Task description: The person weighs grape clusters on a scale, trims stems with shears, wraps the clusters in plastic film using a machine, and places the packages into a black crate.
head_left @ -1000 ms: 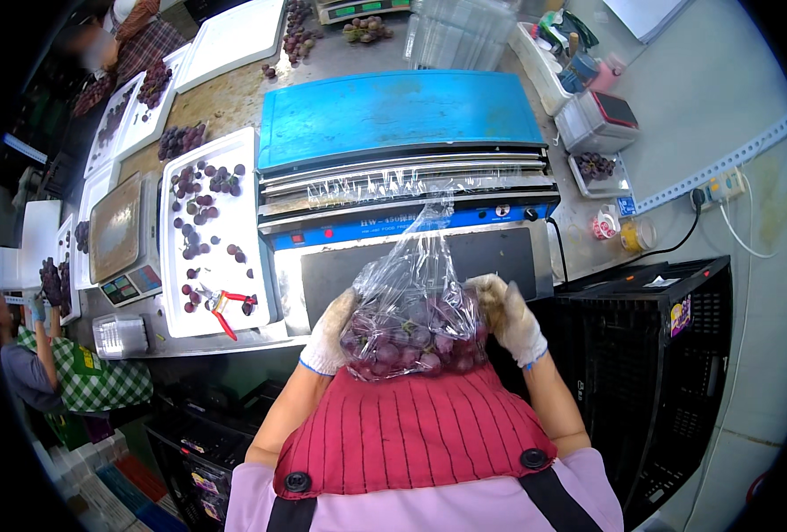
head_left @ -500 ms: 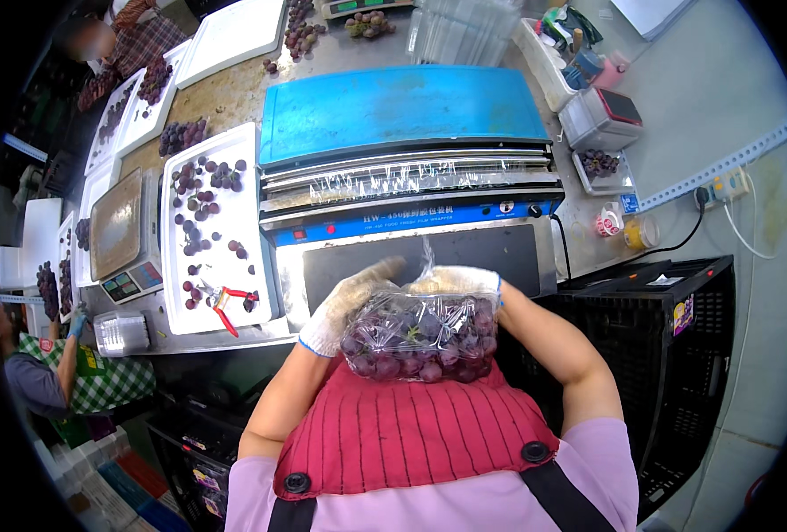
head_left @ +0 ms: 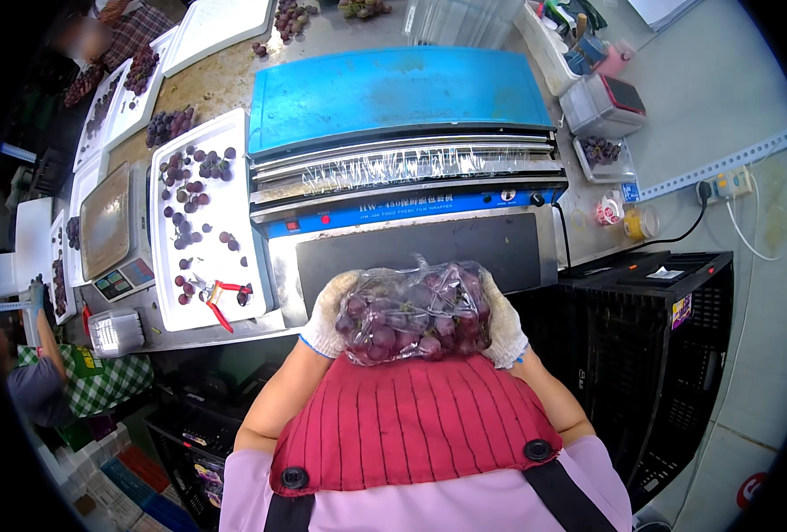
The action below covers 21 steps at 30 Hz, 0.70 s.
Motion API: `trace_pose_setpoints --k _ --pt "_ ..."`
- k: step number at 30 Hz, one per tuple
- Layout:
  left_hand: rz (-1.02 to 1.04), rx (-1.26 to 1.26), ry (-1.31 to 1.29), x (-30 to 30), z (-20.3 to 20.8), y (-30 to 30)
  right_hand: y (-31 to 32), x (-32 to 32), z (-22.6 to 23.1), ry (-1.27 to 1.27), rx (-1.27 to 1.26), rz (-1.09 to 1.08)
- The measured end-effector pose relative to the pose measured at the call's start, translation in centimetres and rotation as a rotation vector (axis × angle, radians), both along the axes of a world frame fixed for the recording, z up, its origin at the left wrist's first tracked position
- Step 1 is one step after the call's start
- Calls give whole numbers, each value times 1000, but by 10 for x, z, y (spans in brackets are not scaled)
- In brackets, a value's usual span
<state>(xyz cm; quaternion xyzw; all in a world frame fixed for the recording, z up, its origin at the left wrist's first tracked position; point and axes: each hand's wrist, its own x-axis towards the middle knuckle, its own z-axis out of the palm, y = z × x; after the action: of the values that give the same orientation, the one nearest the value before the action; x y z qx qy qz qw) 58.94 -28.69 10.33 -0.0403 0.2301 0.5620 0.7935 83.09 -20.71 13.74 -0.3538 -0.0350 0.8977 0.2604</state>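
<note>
Between my two gloved hands sits a film-wrapped pack of grapes (head_left: 414,315), dark purple under shiny clear plastic that bunches up at the far edge. My left hand (head_left: 330,315), in a white knit glove, grips the left end. On the right end my right hand (head_left: 503,321) holds on in a matching glove, its fingers partly hidden behind the pack. Just beyond lies the dark flat plate (head_left: 411,253) of a film wrapping machine, whose blue lid (head_left: 398,93) and stretched clear film (head_left: 402,167) are farther back.
To the left, a white tray (head_left: 165,266) holds loose grapes and red-handled snips (head_left: 219,306). A scale (head_left: 110,232) and clear punnets (head_left: 116,333) are beside it. Black crates (head_left: 650,355) stand at right. A co-worker in a green checked apron (head_left: 110,379) is at far left.
My right hand has moved from the pack's far side to its right end. The gathered film at the far edge has sunk down, and the pack has shifted slightly away from me.
</note>
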Motion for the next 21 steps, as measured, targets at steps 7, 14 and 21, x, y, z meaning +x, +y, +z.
trace_pose_setpoints --k 7,14,21 --pt "138 -156 -91 1 15 16 36 -22 14 -42 324 -80" --pt "336 -89 42 -5 68 50 71 -44 33 567 61 21" --pt "461 83 37 -7 83 64 76 -68 58 495 59 -161"
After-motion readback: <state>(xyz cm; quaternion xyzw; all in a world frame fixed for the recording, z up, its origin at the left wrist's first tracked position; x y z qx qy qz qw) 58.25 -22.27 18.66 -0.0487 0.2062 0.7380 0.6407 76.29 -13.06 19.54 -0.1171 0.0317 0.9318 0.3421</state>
